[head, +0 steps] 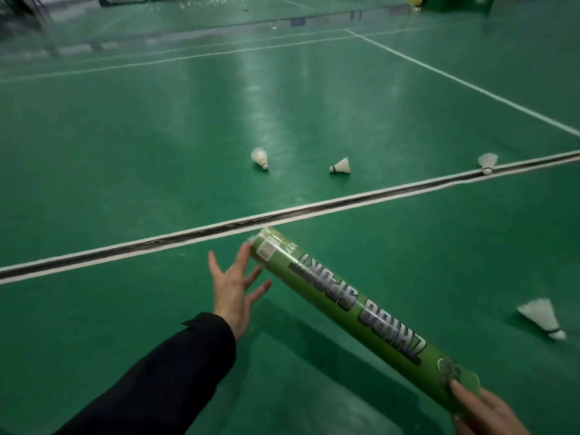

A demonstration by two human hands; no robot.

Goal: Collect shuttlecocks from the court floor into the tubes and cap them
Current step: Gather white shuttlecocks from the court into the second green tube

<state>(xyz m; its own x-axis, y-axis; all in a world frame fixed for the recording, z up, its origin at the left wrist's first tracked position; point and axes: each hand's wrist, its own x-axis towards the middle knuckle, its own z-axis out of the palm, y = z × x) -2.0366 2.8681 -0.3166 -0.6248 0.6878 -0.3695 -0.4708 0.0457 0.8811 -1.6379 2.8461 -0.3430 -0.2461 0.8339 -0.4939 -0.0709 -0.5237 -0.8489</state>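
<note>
The person's right hand (488, 411) gripped the near end of a long green cardboard shuttlecock tube (342, 301), fingers clamped round it, while the left hand (233, 287), fingers spread and holding nothing, touched the tube's far mouth, where a tuft of white feather (251, 239) showed; it looked like a shuttlecock had been seated inside. Four white feathered shuttlecocks lay loose on the green court floor (125, 152): three beyond the tube's mouth (260, 158) (340, 166) (487, 163) and one to its right (543, 318), so the next move called for reaching to the nearest. The tube's contents were hidden, no cap was visible, and the right hand was partly cut off.
</note>
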